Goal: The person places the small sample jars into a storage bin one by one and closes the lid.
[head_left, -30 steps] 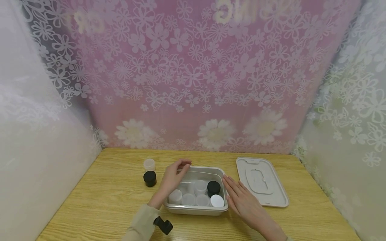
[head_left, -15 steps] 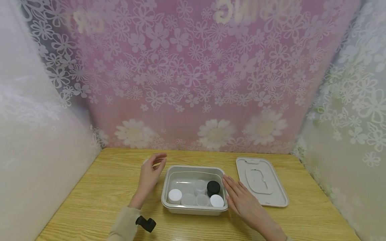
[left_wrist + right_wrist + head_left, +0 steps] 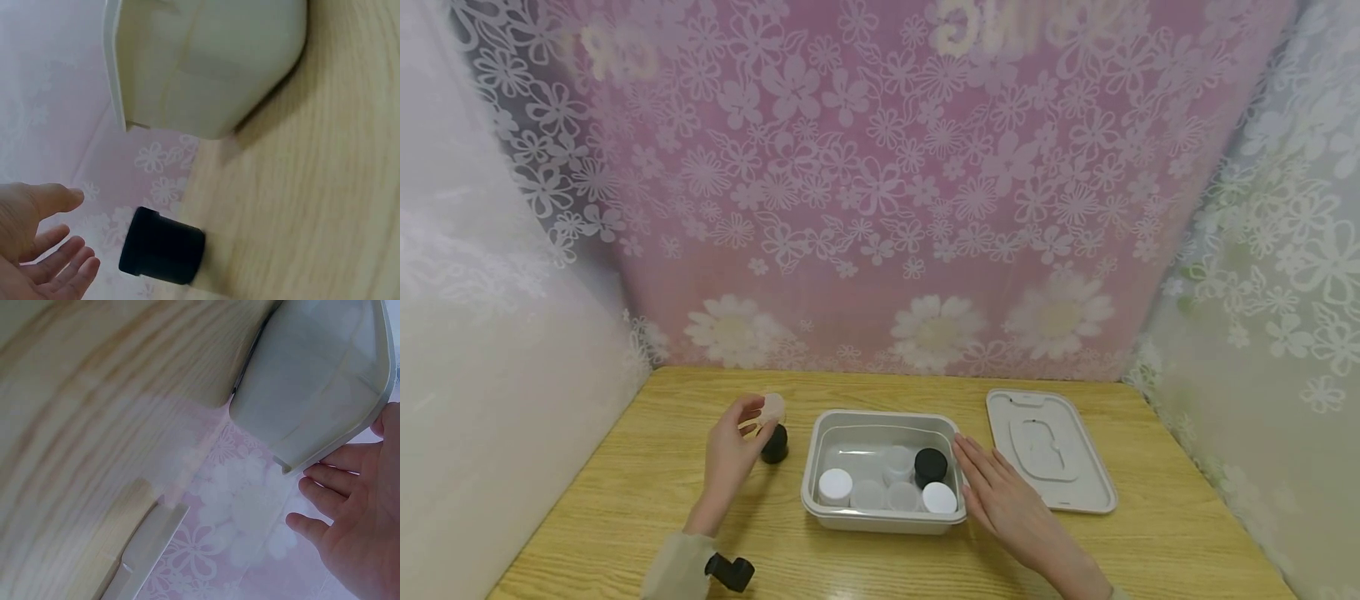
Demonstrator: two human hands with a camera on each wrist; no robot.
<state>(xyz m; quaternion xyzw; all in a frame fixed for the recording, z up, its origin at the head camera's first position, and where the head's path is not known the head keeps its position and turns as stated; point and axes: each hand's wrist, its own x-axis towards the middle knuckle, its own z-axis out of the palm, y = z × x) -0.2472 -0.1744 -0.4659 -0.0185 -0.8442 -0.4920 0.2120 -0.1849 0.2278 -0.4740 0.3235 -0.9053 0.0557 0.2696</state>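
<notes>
My left hand hovers beside a small black-lidded jar, its thumb and fingers apart with nothing between them. In the left wrist view the black jar stands a short way from the fingertips. A pale translucent jar is just behind it, partly covered by my fingers. My right hand lies with straight fingers along the right rim of a light grey plastic tub. Inside the tub are a black jar, two white-lidded jars and several translucent ones.
The tub's flat grey lid lies on the wooden table to the right, behind my right hand. A floral curtain hangs along the table's back edge, with pale sheets at both sides. A black wrist device sits at my left sleeve.
My left hand has moved left from over the tub to beside the black jar. A white-lidded jar now shows uncovered in the tub's front left corner. My right hand stays put.
</notes>
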